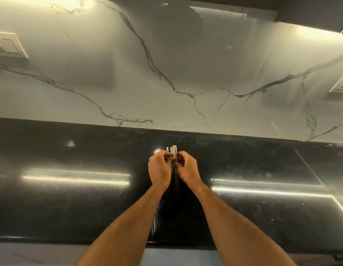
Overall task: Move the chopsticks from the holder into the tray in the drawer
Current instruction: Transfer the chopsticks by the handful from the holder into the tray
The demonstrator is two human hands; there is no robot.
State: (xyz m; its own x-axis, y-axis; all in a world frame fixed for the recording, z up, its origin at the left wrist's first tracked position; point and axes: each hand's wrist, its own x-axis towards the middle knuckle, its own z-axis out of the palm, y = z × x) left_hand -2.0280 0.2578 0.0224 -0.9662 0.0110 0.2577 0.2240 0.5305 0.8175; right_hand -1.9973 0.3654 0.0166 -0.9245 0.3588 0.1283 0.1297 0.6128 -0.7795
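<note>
Both hands [173, 168] grip the chopsticks [174, 176] bundle together.

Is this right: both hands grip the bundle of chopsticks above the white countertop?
Not quite. The head view shows both the left hand and the right hand gripping the chopsticks, but the countertop is black; only the wall is white.

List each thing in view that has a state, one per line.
chopsticks: bundled upright, gripped by both hands above the countertop
left hand: fingers curled round the chopsticks
right hand: fingers curled round the chopsticks
holder: cannot tell, a dark shape sits below the hands
drawer: not in view
</note>
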